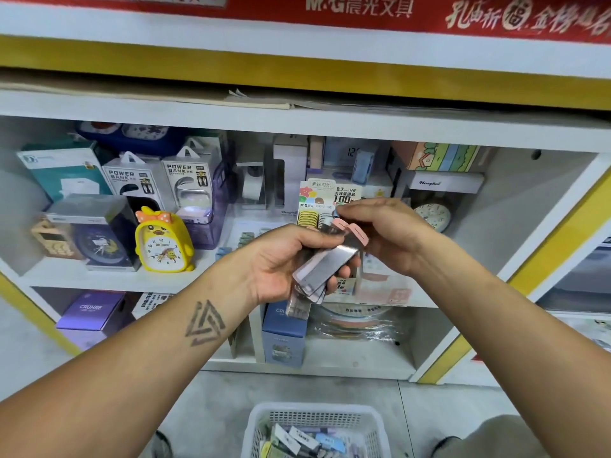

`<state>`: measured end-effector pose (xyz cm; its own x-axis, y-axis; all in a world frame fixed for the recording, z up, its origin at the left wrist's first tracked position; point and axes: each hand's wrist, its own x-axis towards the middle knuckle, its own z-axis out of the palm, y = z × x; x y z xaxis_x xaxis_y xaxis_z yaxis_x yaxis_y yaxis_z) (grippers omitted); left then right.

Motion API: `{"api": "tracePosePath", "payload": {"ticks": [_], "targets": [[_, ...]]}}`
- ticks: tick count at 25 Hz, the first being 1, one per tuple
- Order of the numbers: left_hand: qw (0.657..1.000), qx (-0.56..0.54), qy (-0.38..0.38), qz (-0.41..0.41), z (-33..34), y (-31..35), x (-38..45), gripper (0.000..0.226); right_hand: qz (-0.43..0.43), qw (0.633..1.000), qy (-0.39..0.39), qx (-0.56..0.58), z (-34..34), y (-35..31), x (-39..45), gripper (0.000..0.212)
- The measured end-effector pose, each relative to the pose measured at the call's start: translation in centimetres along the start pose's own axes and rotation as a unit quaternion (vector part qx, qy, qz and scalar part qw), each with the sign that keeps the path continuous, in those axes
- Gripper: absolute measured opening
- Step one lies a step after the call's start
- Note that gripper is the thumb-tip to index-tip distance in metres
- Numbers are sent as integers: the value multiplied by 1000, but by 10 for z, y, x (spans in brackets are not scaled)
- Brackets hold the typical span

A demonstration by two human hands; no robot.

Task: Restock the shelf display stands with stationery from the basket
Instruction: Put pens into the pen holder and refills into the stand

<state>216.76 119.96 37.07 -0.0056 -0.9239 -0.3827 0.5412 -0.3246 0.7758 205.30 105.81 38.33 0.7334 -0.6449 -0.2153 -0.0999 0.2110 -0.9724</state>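
My left hand (284, 259) grips a fanned bunch of slim pencil-lead cases (325, 266) with clear bodies and pink caps. My right hand (385, 233) pinches the pink-capped top of one case in that bunch. Both hands hover in front of the middle shelf. Just behind them stands the cardboard display stand (325, 201) for 0.7 HB leads, with yellow and grey cases in its slots; its lower part is hidden by my hands. On the floor below sits the white plastic basket (373, 421), holding several small stationery packs.
The white shelf (99, 276) carries a yellow duck alarm clock (163, 244), power bank boxes (190, 180), clock boxes and a round clock (433, 216) at the right. Lower compartments hold purple and blue boxes (284, 335). Yellow-edged shelf frames flank both sides.
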Motion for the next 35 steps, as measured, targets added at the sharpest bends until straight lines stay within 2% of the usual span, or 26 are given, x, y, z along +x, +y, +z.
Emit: {"api": "tracePosePath", "payload": {"ticks": [2, 6, 8, 10, 13, 17, 19, 23, 29, 30, 33, 34, 35], "targets": [[1000, -9, -12, -7, 0, 0, 0, 43, 1, 998, 20, 55, -1, 0, 3, 5], [999, -20, -30, -21, -4, 2, -3, 37, -70, 975, 178, 111, -20, -7, 11, 8], [999, -17, -23, -32, -6, 1, -3, 37, -138, 956, 254, 42, -35, -8, 10, 4], [999, -19, 3, -28, -5, 1, -1, 42, -203, 934, 286, -61, -49, -7, 8, 10], [998, -48, 39, 12, -2, 2, 3, 40, -276, 894, 267, -232, -61, -5, 5, 11], [996, -68, 54, 37, 7, 1, 9, 30, -281, 827, 232, -428, -73, 8, 5, 7], [995, -74, 59, 40, 10, -1, 12, 29, -279, 813, 225, -459, -78, 15, 6, 7], [994, -78, 66, 38, 11, -3, 17, 28, -277, 814, 204, -469, -85, 22, 8, 14], [994, -76, 66, 37, 12, -4, 19, 25, -277, 810, 181, -484, -86, 22, 7, 5], [994, -74, 65, 37, 12, -4, 19, 26, -279, 795, 183, -507, -86, 22, 7, 5], [994, -74, 61, 43, 13, -6, 19, 34, -234, 710, 187, -637, -80, 23, 5, 22], [994, -76, 60, 45, 13, -6, 19, 36, -213, 694, 193, -660, -76, 21, 4, 24], [994, -79, 60, 46, 12, -6, 18, 38, -207, 694, 198, -660, -71, 19, 2, 27]]}}
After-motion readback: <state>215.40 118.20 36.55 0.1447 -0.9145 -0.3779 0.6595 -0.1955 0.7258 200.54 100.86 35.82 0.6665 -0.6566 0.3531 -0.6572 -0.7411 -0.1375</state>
